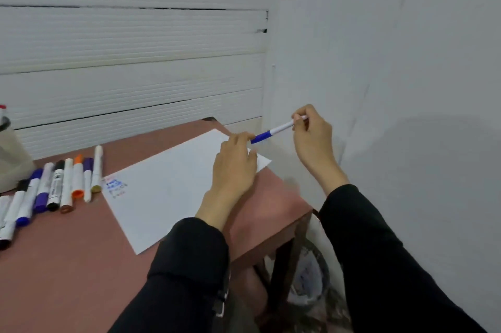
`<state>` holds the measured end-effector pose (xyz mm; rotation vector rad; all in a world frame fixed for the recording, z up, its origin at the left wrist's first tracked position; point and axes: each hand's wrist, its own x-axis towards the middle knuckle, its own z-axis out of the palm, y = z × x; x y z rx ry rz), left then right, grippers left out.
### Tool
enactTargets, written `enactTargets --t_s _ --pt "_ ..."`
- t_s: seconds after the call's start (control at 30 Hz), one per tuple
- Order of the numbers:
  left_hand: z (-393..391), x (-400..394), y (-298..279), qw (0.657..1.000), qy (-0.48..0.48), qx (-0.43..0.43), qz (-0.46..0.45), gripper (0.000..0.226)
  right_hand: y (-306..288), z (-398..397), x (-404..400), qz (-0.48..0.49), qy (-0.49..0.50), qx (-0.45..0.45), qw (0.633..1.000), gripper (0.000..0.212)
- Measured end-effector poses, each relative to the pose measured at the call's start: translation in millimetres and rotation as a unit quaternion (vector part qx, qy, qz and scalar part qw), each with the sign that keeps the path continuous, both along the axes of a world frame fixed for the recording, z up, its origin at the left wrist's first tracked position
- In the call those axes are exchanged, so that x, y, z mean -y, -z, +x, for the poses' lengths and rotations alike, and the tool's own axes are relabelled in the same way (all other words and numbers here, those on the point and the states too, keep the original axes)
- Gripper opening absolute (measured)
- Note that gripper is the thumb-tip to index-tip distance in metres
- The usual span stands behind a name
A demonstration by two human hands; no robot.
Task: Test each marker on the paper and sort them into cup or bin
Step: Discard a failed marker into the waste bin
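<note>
White slatted panels and a plain grey wall are filling the upper frame; a reddish-brown table (81,256) is occupying the lower left. A white paper (168,186) is lying at its centre, scribbles showing at the paper's left corner. A row of markers (51,189) is lying at mid-left, beside the paper. A bin (309,284) is standing under the table's right corner. My right hand (314,142) is pinching the white end of a blue-capped marker (276,130); my left hand (235,161) is pinching its blue cap, above the paper's right corner.
</note>
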<state>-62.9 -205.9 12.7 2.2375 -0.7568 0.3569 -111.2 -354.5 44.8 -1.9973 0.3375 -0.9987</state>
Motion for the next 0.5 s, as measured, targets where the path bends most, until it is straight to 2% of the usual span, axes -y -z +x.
enactTargets --t_s 0.13,0.23,0.37,0.5 --pt "-24.1 69.8 9.1 0.998 0.027 0.008 0.064 0.032 16.9 -38.6 61.2 0.005 0.082 -0.025 0.996 0.017" --pt "-30.9 96.5 19.7 0.993 0.005 0.020 0.117 0.032 40.5 -54.0 88.5 -0.006 0.116 -0.067 0.991 0.018" --pt "-27.8 104.6 32.8 0.982 -0.033 0.015 0.187 0.035 86.7 -55.1 106.2 -0.023 0.116 -0.156 0.981 0.019" --pt "-25.7 103.0 35.4 0.978 -0.036 -0.013 0.207 0.038 140.5 -49.5 108.2 -0.045 0.102 -0.260 0.959 0.018"
